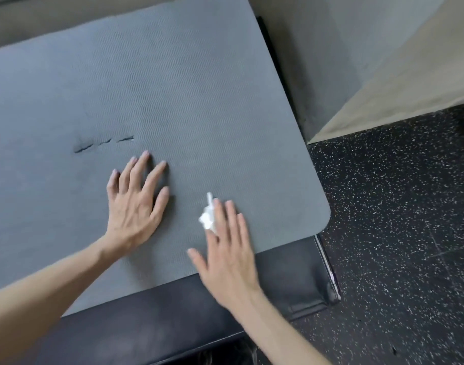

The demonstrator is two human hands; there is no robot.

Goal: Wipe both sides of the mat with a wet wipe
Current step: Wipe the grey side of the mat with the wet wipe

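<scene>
1. Pressing flat on the grey mat [173, 88], the left hand [134, 206] spreads its fingers wide, holding nothing.
2. Right hand [229, 252] lies straight-fingered over a crumpled white wet wipe [207, 216], pushing it against the mat near the rounded corner.
3. Mat rests on a black padded bench [291, 280] above speckled floor [409, 233].

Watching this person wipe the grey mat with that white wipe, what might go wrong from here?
The mat already has small tears just beyond the left hand; rubbing over them might catch and widen them.

The wet wipe is bunched small under the straight fingers of the right hand, so it may slip out or leave strips unwiped.

The mat's corner lies close to the dark bench edge, so hard strokes might shift it.
</scene>
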